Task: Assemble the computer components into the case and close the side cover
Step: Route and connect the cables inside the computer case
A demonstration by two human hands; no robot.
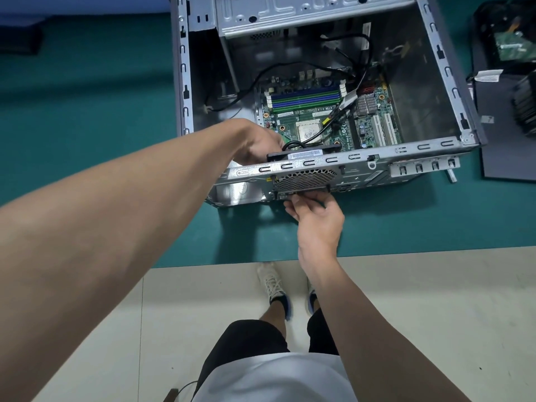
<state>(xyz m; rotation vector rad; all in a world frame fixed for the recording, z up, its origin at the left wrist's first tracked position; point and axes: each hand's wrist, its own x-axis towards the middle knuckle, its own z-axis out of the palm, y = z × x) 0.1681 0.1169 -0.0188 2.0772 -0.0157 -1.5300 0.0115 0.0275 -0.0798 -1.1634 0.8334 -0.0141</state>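
Observation:
An open grey computer case [446, 71] lies on its side on the green table, its rear panel toward me. Inside sits a green motherboard [327, 111] with blue memory slots and loose black cables. My left hand [259, 143] reaches into the case and grips a black case fan [304, 154] with a barcode label, holding it against the inside of the rear panel behind the honeycomb grille [304, 179]. My right hand [314, 214] is outside the case, its fingertips touching the lower edge of the grille.
The dark side cover [504, 117] lies on the table to the right of the case, with a black bag holding a green circuit board [513, 47] and a finned cooler [525, 105] on it. The table's front edge runs just below my right hand.

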